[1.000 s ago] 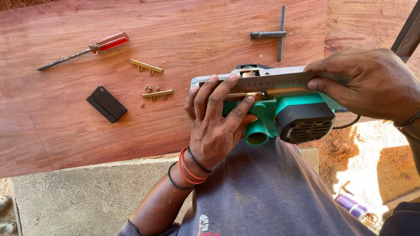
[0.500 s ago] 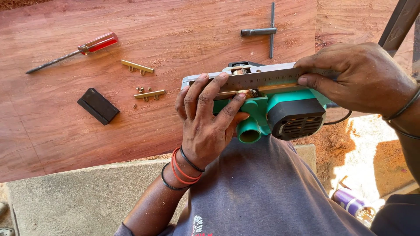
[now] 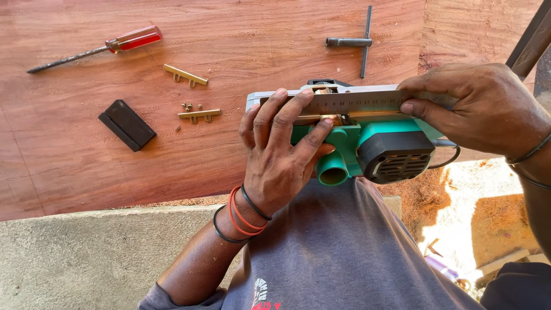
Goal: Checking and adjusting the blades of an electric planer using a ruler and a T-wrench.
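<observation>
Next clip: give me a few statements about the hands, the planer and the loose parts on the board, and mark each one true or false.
1. Both hands press a metal ruler against the upturned sole of the green planer. True.
2. The screwdriver has a blue handle. False: its handle is red.
3. The left hand wears bands at the wrist. True: red and black ones.
4. The black block lies on the planer. False: it lies on the wooden board, left of the planer.
5. The right hand holds the T-shaped wrench. False: the wrench lies untouched on the board.
</observation>
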